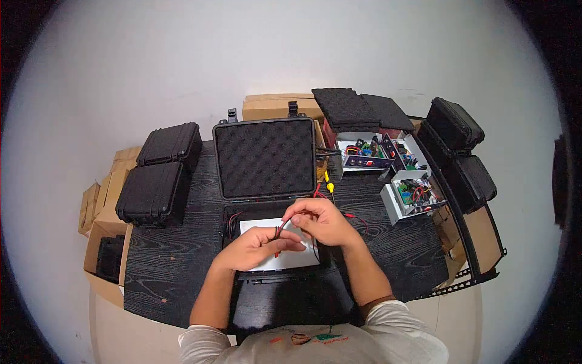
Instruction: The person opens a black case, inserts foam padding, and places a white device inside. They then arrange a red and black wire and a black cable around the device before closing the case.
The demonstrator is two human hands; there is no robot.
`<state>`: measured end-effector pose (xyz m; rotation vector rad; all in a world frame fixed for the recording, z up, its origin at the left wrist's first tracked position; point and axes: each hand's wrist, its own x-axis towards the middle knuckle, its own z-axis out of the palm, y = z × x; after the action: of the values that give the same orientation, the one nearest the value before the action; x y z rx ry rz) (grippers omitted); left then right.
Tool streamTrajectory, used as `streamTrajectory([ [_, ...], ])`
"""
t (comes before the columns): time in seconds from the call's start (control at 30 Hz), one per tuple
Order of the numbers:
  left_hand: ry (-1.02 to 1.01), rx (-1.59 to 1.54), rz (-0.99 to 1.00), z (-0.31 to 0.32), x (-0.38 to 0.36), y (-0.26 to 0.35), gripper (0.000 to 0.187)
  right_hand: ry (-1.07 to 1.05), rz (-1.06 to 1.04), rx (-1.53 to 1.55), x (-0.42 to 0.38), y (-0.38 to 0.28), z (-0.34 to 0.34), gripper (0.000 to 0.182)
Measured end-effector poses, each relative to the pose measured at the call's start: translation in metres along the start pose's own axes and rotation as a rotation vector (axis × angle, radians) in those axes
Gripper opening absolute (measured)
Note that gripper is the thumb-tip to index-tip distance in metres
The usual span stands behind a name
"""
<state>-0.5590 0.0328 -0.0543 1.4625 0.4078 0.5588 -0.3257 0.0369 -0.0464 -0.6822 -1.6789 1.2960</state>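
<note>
My left hand [254,247] is closed round a small bundle of red and black cable [281,228], with a red end hanging below the fingers. My right hand [322,222] pinches the same cable a little higher and to the right. Both hands are above an open black hard case, whose raised lid [265,159] is lined with dark egg-crate foam. Inside the case's base lies a white panel [294,261], partly covered by my hands. A black coiled cable [231,225] sits at the base's left side. A red lead [359,219] extends past my right hand.
Closed black cases stand at the left [153,191] and right [473,182]. White boxes with circuit boards and wires [395,203] sit at the right rear, below foam sheets [345,109]. A yellow-and-black tool or probe [330,187] lies behind my right hand. Cardboard boxes [120,280] flank the table.
</note>
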Motion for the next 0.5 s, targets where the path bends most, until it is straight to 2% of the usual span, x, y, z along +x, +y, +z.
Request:
streamTrajectory([
  [0.07,0.004,0.008,0.032,-0.001,0.001,-0.003,0.029,-0.027,-0.093,-0.015,0.0,0.004,0.001,0.015],
  [0.17,-0.02,0.032,0.025,-0.006,0.002,-0.009,0.029,-0.021,-0.021,-0.014,-0.003,-0.004,0.001,0.013],
  [0.37,-0.092,0.021,-0.01,-0.006,-0.001,-0.012,0.017,0.073,-0.282,-0.332,0.002,-0.002,-0.001,0.01],
  [0.47,-0.075,-0.038,0.023,-0.007,-0.004,-0.011,0.016,0.091,-0.252,-0.35,0.006,0.008,-0.001,0.012],
  [0.5,-0.06,-0.071,0.043,-0.007,-0.005,-0.01,0.017,0.08,-0.18,-0.317,0.008,0.012,-0.001,0.013],
])
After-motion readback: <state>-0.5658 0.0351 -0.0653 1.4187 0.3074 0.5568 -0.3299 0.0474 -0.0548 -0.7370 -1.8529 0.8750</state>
